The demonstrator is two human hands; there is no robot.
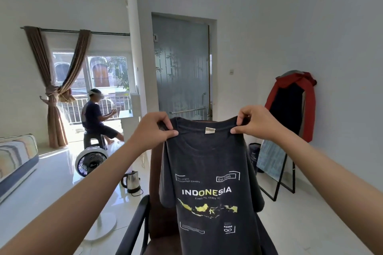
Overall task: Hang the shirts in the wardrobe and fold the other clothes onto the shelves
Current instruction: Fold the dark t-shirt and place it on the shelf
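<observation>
Charcoal shirt with yellow-white print, brown curtains, red garment

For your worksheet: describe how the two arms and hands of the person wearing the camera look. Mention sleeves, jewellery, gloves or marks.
Both forearms are bare: no sleeves show up to the picture's edge. The left hand and right hand wear no gloves, and no rings, watch or bracelets show on the sides in view. The fingernails are short and unpainted. No marks can be made out.

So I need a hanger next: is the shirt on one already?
No: both hands, left and right, pinch the shirt at its shoulders.
</observation>
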